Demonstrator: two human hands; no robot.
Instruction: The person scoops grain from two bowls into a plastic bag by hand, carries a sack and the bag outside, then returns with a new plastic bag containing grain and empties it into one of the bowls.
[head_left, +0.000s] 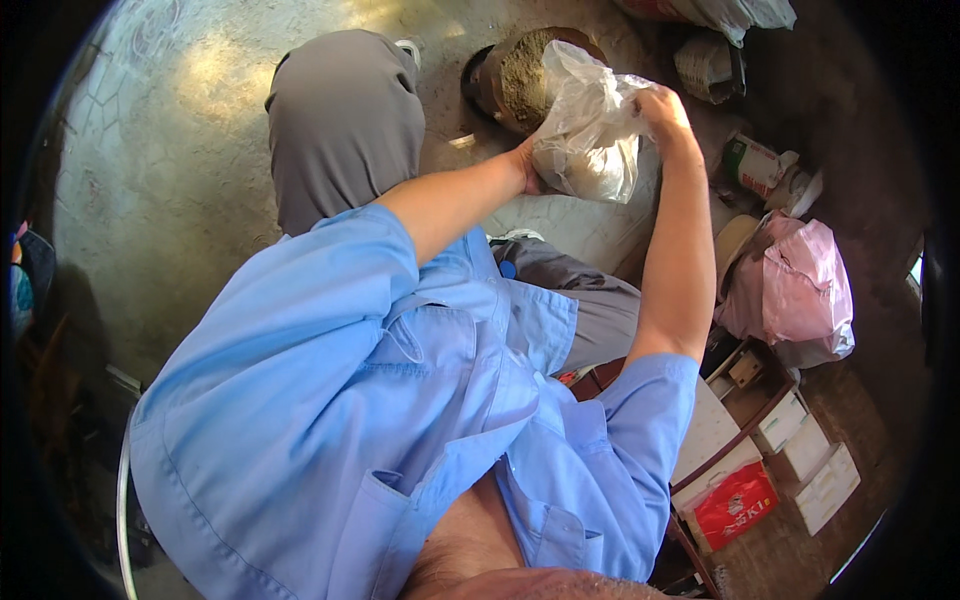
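Observation:
A clear plastic bag (589, 142) with pale contents hangs between my two hands. My left hand (531, 166) grips its lower side, partly hidden behind the plastic. At the bag's gathered upper edge, my right hand (658, 112) is closed on the film. Just beyond the bag, a round container (491, 86) holds a brownish-green, crumbly material (521, 79); the bag covers part of it. What exactly lies inside the bag cannot be told.
The concrete floor (187, 150) spreads ahead and left. On the right are a woven basket (701, 67), a green and white package (752, 163) and a pink plastic bag (806, 281). White boxes (802, 450) and a red bag (731, 504) lie at the lower right.

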